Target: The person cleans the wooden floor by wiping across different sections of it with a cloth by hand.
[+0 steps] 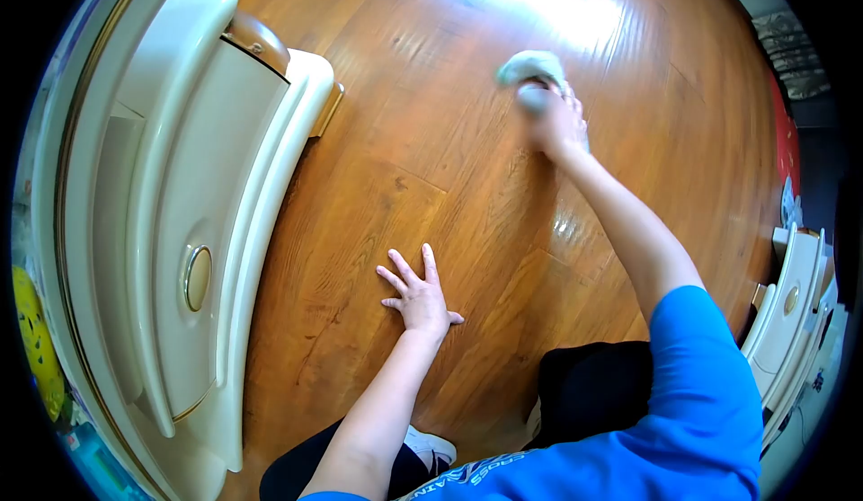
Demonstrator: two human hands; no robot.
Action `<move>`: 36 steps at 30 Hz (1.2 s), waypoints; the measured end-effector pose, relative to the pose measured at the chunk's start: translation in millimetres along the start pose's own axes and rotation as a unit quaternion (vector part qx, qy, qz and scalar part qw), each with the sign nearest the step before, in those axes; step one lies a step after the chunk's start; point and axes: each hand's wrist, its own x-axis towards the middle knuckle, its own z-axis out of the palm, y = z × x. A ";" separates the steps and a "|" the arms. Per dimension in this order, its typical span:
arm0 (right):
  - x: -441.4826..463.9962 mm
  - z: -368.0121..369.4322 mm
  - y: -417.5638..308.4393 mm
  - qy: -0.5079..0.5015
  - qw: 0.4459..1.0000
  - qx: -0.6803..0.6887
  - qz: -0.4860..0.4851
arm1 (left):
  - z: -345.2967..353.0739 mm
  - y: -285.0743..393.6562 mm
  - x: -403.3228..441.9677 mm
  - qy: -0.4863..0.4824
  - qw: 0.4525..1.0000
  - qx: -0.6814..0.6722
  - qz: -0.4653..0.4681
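My right hand [559, 124] is stretched far forward over the wooden floor [360, 204], its fingers closed round a pale grey-green cloth [532, 65]. Part of the cloth bunches out ahead of the fingers, and motion blurs both hand and cloth. Nearer to my body, my left hand [421, 299] lies flat on the floorboards with its fingers spread, holding nothing.
A cream cabinet [202, 213] with an oval knob stands along the left side. Another cream cabinet [791, 308] is at the right edge, near a red item [785, 133]. My shoe [431, 447] rests on the floor below. Bright light reflects at the top.
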 end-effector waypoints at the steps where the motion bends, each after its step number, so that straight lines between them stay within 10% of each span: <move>1: 17.6 -1.0 -1.3 -0.015 0.990 -0.035 0.137 | -0.2 0.3 0.9 -0.001 1.000 0.001 0.001; 4: 59.5 12.2 -46.9 -0.111 0.975 -0.041 0.186 | 0.6 -1.4 1.6 0.001 1.000 0.008 0.004; 15: -44.0 38.3 -111.2 -0.134 0.878 0.042 -0.457 | -1.4 -3.6 -0.2 -0.002 1.000 -0.006 0.010; 25: -89.2 -40.6 38.9 -0.197 0.963 -0.132 -0.124 | -0.8 -4.4 -1.5 -0.001 1.000 -0.025 0.015; 33: -197.0 9.9 -26.8 -0.181 0.769 0.000 -0.613 | 2.1 -2.2 -2.3 0.002 1.000 -0.010 -0.001; 36: -129.4 -8.3 -28.5 -0.182 0.834 -0.021 -0.520 | 3.7 -3.8 -1.5 0.020 0.999 -0.038 0.014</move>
